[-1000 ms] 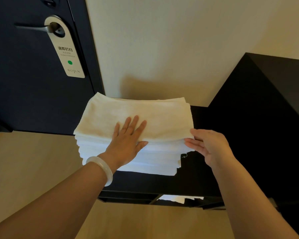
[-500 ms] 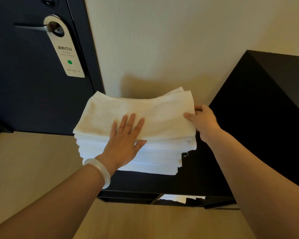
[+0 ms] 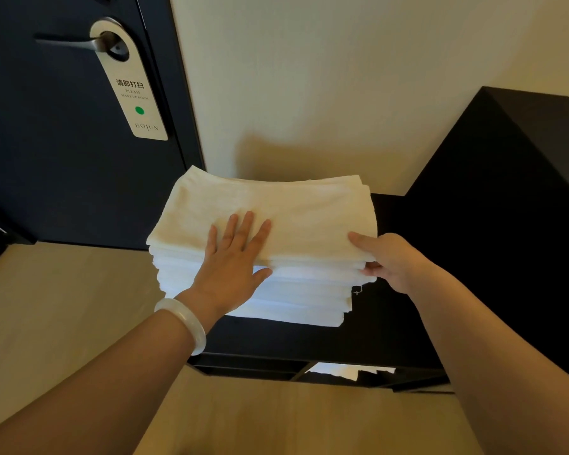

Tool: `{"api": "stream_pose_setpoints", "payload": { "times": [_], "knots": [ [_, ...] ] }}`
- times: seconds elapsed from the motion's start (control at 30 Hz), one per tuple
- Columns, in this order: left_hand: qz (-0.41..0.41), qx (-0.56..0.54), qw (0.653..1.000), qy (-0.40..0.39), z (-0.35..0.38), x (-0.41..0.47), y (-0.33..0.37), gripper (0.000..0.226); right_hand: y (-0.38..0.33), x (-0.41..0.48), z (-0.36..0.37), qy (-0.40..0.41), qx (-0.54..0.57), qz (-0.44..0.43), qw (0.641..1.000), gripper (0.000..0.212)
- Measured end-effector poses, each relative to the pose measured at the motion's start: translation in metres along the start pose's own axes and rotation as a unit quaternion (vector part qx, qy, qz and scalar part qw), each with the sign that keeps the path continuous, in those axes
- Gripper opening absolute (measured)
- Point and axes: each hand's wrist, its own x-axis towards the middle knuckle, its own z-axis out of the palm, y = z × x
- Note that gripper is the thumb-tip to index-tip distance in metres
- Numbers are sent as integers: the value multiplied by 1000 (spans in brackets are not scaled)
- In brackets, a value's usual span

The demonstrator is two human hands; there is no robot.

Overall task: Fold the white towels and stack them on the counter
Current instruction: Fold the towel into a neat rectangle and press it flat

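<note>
Smooth pale bangle (image 3: 185, 323) sitting on left wrist. Left hand (image 3: 232, 261) lying flat, fingers spread, on soft white towel stack (image 3: 289, 211). Right hand (image 3: 390, 261) pinching stack's right edge, now nearer than before. Stack sitting on flat black tabletop (image 3: 391, 326).

I see a stack of folded white towels (image 3: 293, 300) sitting on the black worktop (image 3: 309, 339), its layers roughly squared, with the near edges a little uneven. The top towel (image 3: 293, 205) lies flat and smooth. My left hand (image 3: 234, 257) presses on it, and my right hand (image 3: 391, 261) pinches its near right corner.
</note>
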Motion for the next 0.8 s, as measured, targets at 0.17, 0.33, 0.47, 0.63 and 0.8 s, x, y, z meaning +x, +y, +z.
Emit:
{"api": "stream_pose_setpoints", "payload": {
  "times": [0.17,0.33,0.47,0.63,0.8],
  "knots": [
    [6,2,1000,30,4,-5,-2,82,-7,-8,-3,-1,61,-30,998,24],
    [-6,-29,998,56,-1,-23,0,83,19,-8,8,123,-29,-27,992,42],
    [-152,-355,909,157,-2,-62,29,45,47,-25,16,159,160,-3,974,54],
    [-370,-734,569,8,4,-54,44,30,57,-35,28,44,288,3,957,75],
    [-402,-832,380,23,-1,-39,35,20,48,-28,31,128,223,-3,966,55]
  ]
}}
